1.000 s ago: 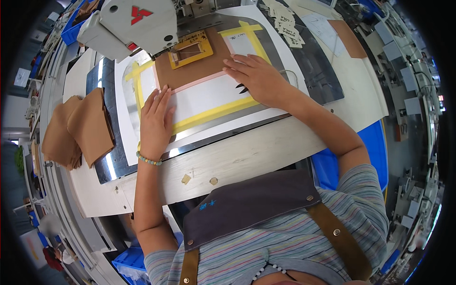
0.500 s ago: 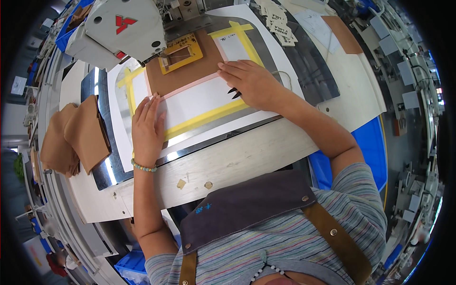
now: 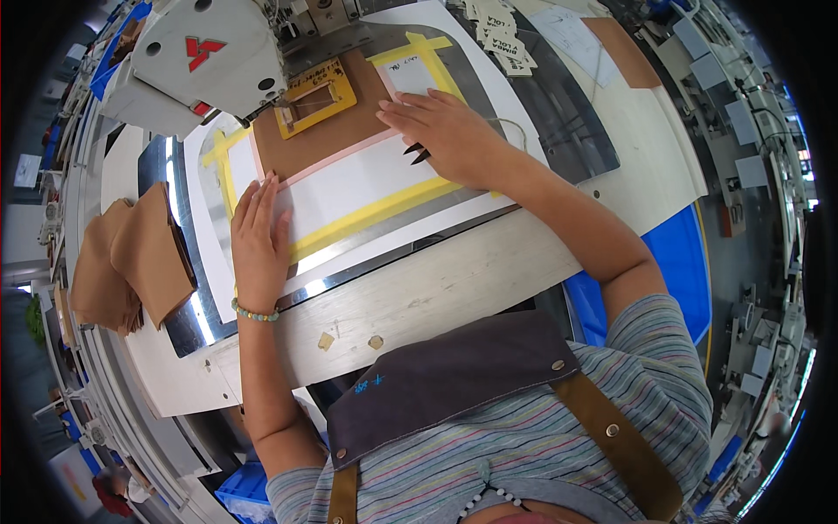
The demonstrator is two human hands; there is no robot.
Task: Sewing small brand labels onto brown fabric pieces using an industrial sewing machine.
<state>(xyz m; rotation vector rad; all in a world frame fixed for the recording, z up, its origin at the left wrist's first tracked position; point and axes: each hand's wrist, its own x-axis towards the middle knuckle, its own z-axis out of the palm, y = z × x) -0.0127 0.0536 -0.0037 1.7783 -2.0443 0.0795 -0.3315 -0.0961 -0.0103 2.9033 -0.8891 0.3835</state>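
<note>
A brown rectangular panel (image 3: 327, 144) with pink edging lies on a white sheet (image 3: 349, 192) bordered by yellow tape. My left hand (image 3: 259, 240) rests flat, fingers stretched, its fingertips at the panel's near left corner. At the panel's right edge lies my right hand (image 3: 449, 140), its fingers extended over the sheet. Two dark pointed tips of a black tool (image 3: 419, 155) stick out from under that palm; the rest of it is hidden. A yellow frame (image 3: 345, 103) with an open window sits on the panel beside the sewing machine head (image 3: 196, 65).
Folded brown pieces (image 3: 148, 253) are piled on the left. Printed cream labels (image 3: 502, 39) and another brown piece (image 3: 621, 52) lie at the far right. A blue bin (image 3: 676, 271) stands by my right elbow. A white cord (image 3: 515, 127) curves behind my right hand.
The whole scene has shifted slightly left in the view. Both hands stay at about the same places on the panel and sheet.
</note>
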